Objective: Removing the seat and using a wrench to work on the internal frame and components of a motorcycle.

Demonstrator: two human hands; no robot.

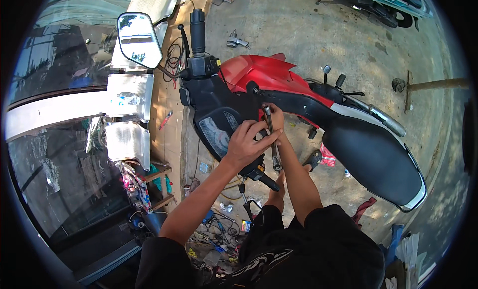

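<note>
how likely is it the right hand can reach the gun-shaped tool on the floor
Probably not: the red motorcycle stands between the right hand and the gun-shaped tool.

The motorbike (279, 77) stood before you, its dash (219, 129) to the left and its seat (373, 152) to the right. The wrench (274, 153) was at your left hand (246, 142) and right hand (277, 120), between dash and seat. The mirror (139, 40) stood far left. On the floor (308, 35), a power tool (237, 40) lay beyond the motorbike, a second motorbike (391, 12) stood far right, cables (224, 225) lay near left, and a rag (362, 209) lay near right.
</note>
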